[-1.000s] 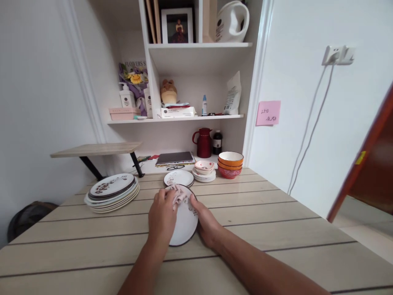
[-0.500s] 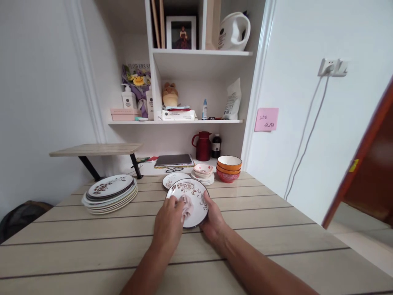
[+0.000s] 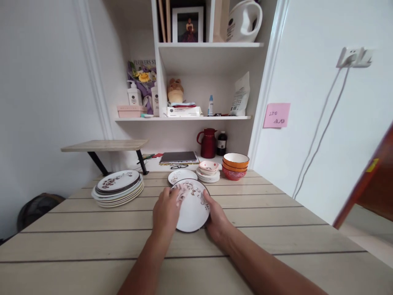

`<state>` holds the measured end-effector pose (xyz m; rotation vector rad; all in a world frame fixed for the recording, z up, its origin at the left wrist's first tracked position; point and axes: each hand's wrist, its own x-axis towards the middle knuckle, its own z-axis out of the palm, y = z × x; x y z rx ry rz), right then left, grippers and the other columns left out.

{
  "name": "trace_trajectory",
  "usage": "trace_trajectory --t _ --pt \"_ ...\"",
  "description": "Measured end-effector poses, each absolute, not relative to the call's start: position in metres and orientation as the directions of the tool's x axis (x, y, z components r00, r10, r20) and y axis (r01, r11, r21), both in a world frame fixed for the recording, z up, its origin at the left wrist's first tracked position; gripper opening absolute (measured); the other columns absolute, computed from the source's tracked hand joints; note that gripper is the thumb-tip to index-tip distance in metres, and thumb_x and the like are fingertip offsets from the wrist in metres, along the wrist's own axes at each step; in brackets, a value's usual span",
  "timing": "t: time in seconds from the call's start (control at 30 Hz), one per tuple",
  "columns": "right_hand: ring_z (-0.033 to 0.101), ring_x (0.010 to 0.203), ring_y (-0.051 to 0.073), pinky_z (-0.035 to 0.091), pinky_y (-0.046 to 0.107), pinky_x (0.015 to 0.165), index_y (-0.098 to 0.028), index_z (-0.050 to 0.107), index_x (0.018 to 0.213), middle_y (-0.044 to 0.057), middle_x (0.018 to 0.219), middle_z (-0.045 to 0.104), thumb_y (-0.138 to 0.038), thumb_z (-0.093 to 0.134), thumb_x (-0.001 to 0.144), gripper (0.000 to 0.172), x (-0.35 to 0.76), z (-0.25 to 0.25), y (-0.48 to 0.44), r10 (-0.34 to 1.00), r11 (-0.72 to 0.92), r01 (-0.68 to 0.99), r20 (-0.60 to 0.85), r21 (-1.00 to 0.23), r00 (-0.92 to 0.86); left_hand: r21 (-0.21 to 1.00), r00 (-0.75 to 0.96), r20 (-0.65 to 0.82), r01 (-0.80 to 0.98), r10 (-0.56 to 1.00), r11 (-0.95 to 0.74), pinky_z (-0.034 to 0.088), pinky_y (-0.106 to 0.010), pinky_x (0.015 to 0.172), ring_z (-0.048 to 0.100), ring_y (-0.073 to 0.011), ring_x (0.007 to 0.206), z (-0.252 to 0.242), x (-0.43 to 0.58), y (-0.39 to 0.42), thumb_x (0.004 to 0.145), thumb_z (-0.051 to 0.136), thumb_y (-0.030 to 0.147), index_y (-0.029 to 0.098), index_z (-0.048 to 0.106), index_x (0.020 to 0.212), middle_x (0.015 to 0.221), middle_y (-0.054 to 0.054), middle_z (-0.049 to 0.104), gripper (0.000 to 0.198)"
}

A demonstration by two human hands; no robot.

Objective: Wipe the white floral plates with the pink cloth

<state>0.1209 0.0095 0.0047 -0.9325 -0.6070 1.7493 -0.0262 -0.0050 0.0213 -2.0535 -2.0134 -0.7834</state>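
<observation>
I'd call this room somebody's home. White shelves point(image 3: 211, 45) across the top centre of the frame carry a framed photo point(image 3: 188, 25), a plush toy point(image 3: 175, 91) and, towards the upper left, a bouquet point(image 3: 143, 77) in purple wrapping. Near the middle stands a red jug point(image 3: 208, 143), and on the table point(image 3: 276, 233) sit stacked plates point(image 3: 119, 182) at left and bowls point(image 3: 235, 165) right of centre.
</observation>
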Motion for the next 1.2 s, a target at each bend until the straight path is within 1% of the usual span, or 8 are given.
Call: trace_trajectory --t 0.17,0.3,0.47,0.57,0.67,0.83,1.03,1.2 --pt "0.070 0.091 0.023 0.053 0.037 0.084 -0.018 0.066 0.111 0.008 0.108 0.073 -0.050 0.059 0.082 0.044 0.124 0.003 0.018 0.948 -0.300 -0.674 -0.291 -0.675 -0.131 0.167 -0.065 0.393 0.986 0.917 -0.001 0.042 -0.030 0.077 0.052 -0.0212 0.100 0.026 -0.025 -0.011 0.089 0.050 0.024 0.025 0.059 0.116 0.109 -0.007 0.054 0.029" --pt "0.069 0.094 0.024 0.052 0.039 0.088 -0.015 0.063 0.115 0.011 0.110 0.072 -0.050 0.049 0.088 0.047 0.132 0.006 0.024 0.957 -0.281 -0.788 -0.221 -0.547 -0.188 0.094 0.157 0.334 0.976 0.930 -0.199 0.042 -0.030 0.079 0.051 -0.0205 0.103 0.026 0.003 -0.024 0.084 0.052 0.015 0.025 0.058 0.117 0.112 -0.006 0.054 0.035" --pt "0.070 0.089 0.025 0.053 0.039 0.086 -0.009 0.066 0.107 0.014 0.100 0.074 -0.054 0.050 0.085 0.052 0.135 0.011 0.019 0.940 -0.342 -0.726 -0.222 -0.597 -0.260 0.090 0.369 0.315 0.906 0.874 -0.415 0.043 -0.029 0.079 0.053 -0.0189 0.100 0.021 0.020 -0.029 0.083 0.051 0.012 0.028 0.059 0.112 0.112 -0.004 0.054 0.034" --pt "0.071 0.085 0.023 0.053 0.036 0.085 -0.011 0.067 0.106 0.011 0.097 0.075 -0.051 0.055 0.084 0.048 0.128 0.011 0.012 0.948 -0.317 -0.666 -0.202 -0.675 -0.247 0.175 0.270 0.369 0.920 0.889 -0.352 0.042 -0.026 0.079 0.054 -0.0175 0.102 0.020 0.004 -0.021 0.085 0.053 0.015 0.029 0.058 0.115 0.110 -0.002 0.055 0.034" --pt "0.071 0.082 0.023 0.053 0.037 0.083 -0.014 0.068 0.104 0.010 0.092 0.076 -0.053 0.059 0.081 0.047 0.123 0.011 0.008 0.940 -0.340 -0.589 -0.274 -0.733 -0.201 0.230 0.027 0.390 0.965 0.920 -0.126 0.041 -0.026 0.072 0.056 -0.0183 0.098 0.022 -0.018 -0.012 0.088 0.050 0.022 0.028 0.057 0.116 0.110 -0.004 0.055 0.030" --pt "0.070 0.088 0.023 0.053 0.037 0.085 -0.017 0.068 0.106 0.008 0.098 0.076 -0.052 0.060 0.080 0.044 0.127 0.009 0.015 0.942 -0.314 -0.658 -0.313 -0.684 -0.125 0.151 -0.099 0.390 0.988 0.915 0.042 0.040 -0.029 0.070 0.056 -0.0206 0.092 0.028 -0.028 -0.011 0.090 0.047 0.028 0.024 0.057 0.117 0.108 -0.006 0.054 0.029" --pt "0.069 0.095 0.024 0.052 0.040 0.088 -0.015 0.062 0.116 0.009 0.108 0.073 -0.046 0.049 0.088 0.043 0.137 0.007 0.029 0.961 -0.247 -0.820 -0.239 -0.516 -0.139 0.099 0.246 0.349 0.950 0.904 -0.296 0.040 -0.027 0.075 0.054 -0.0194 0.098 0.021 0.001 -0.022 0.081 0.052 0.012 0.027 0.056 0.116 0.113 -0.005 0.052 0.037" --pt "0.070 0.093 0.025 0.052 0.039 0.090 -0.009 0.063 0.114 0.013 0.103 0.074 -0.044 0.053 0.087 0.045 0.134 0.010 0.023 0.962 -0.268 -0.775 -0.201 -0.573 -0.184 0.237 0.344 0.364 0.865 0.866 -0.443 0.042 -0.025 0.080 0.054 -0.0173 0.101 0.011 0.006 -0.020 0.081 0.054 0.014 0.028 0.057 0.111 0.111 -0.003 0.052 0.033"
